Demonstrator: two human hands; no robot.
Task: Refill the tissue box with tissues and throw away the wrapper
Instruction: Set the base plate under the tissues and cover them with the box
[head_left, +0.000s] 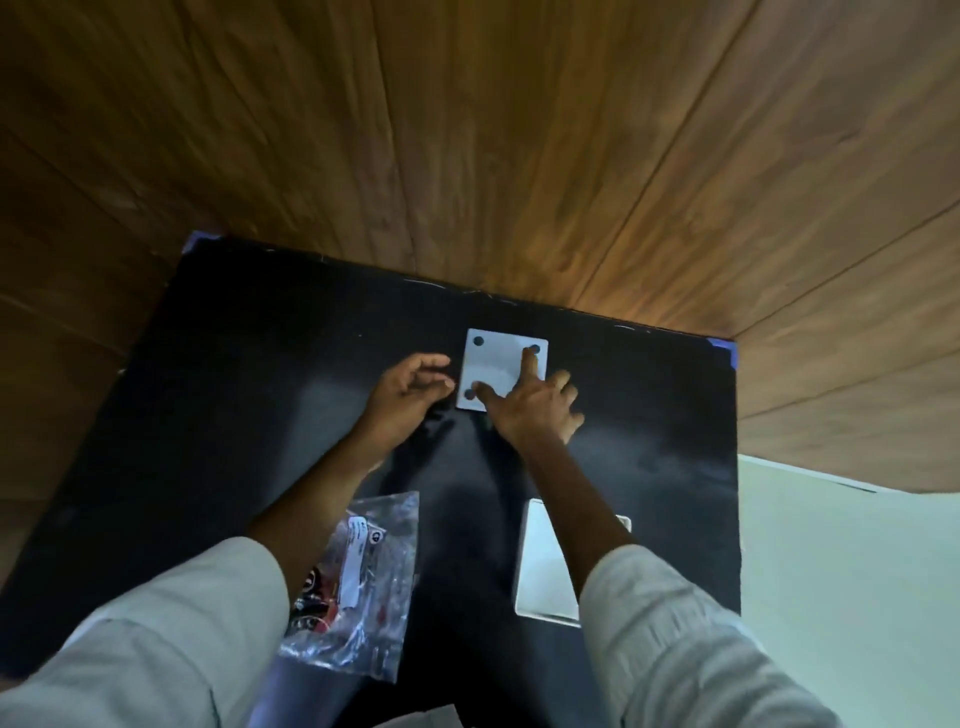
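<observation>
A white square plate with dark round pads at its corners (498, 361) lies flat near the far edge of the black table (234, 374); it looks like the tissue box's bottom panel. My right hand (535, 402) rests on it with fingers spread, the index finger on the far right pad. My left hand (410, 392) hovers at the plate's left edge with fingers curled and apart, holding nothing. A white open box (543, 566) sits near me on the right, partly hidden by my right forearm. A crumpled clear plastic wrapper with red and white print (358, 577) lies near me on the left.
The table's far corners carry blue tape (724, 348). Beyond the table is a brown wooden floor (519, 156). A pale surface (841, 571) borders the table on the right. Part of a white object (415, 719) shows at the bottom edge.
</observation>
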